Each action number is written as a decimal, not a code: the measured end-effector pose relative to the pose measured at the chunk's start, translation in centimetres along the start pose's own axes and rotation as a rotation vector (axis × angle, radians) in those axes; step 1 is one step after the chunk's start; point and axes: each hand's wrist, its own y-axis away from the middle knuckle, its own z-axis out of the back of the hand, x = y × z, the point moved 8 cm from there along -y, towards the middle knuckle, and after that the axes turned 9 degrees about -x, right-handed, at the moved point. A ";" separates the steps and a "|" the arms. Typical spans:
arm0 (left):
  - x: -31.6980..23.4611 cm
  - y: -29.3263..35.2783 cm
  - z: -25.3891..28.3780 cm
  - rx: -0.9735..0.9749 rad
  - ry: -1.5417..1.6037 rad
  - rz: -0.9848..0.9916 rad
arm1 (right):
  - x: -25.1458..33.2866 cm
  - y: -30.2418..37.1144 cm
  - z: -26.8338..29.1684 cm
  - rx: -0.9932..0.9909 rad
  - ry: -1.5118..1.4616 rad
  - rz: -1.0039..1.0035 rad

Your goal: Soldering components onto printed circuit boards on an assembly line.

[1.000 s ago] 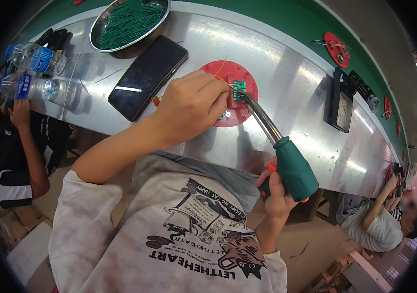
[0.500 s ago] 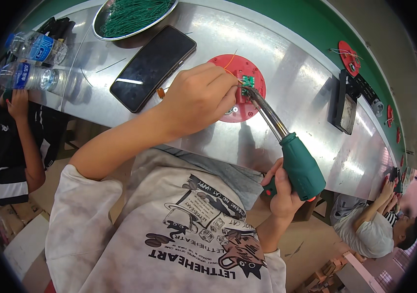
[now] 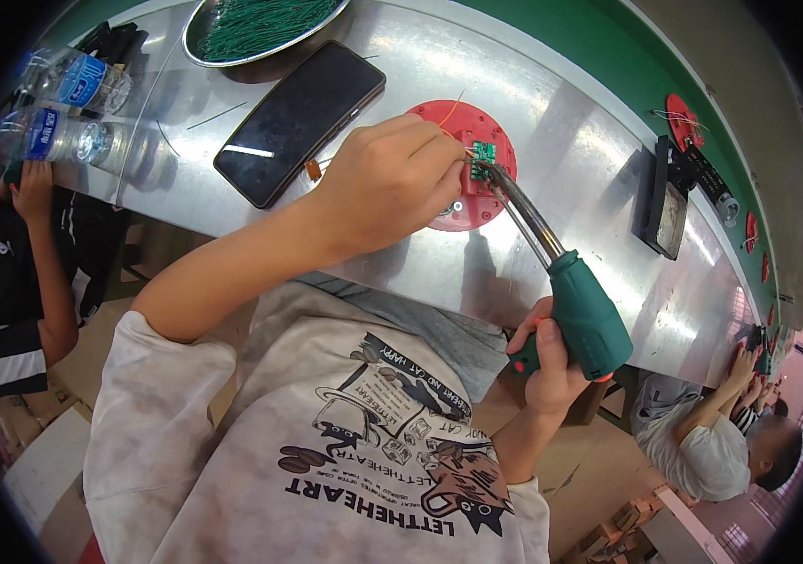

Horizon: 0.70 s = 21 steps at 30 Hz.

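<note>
On the metal bench lies a round red plastic housing [image 3: 495, 204] with a small green circuit board [image 3: 484, 150] on it. My left hand [image 3: 397, 179] is closed in a pinch over its left part, fingertips beside the board, holding a thin orange wire [image 3: 448, 115] that sticks out past the fingers. My right hand [image 3: 552, 371] is wrapped round the handle of a green soldering gun [image 3: 585, 315]. The gun's metal tip reaches up to the board's lower edge, close to my left fingertips. Whether the tip touches the wire is too small to tell.
Left of the housing lies a black phone [image 3: 300, 122]; behind it stands a metal bowl [image 3: 223, 63] of green wires. Water bottles [image 3: 68, 136] stand far left. A black tray [image 3: 667, 211] and another red housing [image 3: 682, 122] are at right. Other people sit on both sides.
The whole picture has shifted slightly. Both hands keep their grips, and the soldering gun's tip stays at the circuit board.
</note>
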 end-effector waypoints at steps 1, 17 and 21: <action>-0.1 0.0 0.1 0.000 -0.002 -0.012 | -0.1 -0.1 0.0 0.027 -0.012 -0.004; 0.2 0.4 -0.2 -0.037 -0.037 -0.003 | 0.4 -0.9 1.1 -0.067 -0.117 0.148; 0.0 0.2 0.0 -0.034 0.028 -0.007 | 0.1 -0.7 1.2 -0.031 -0.091 0.151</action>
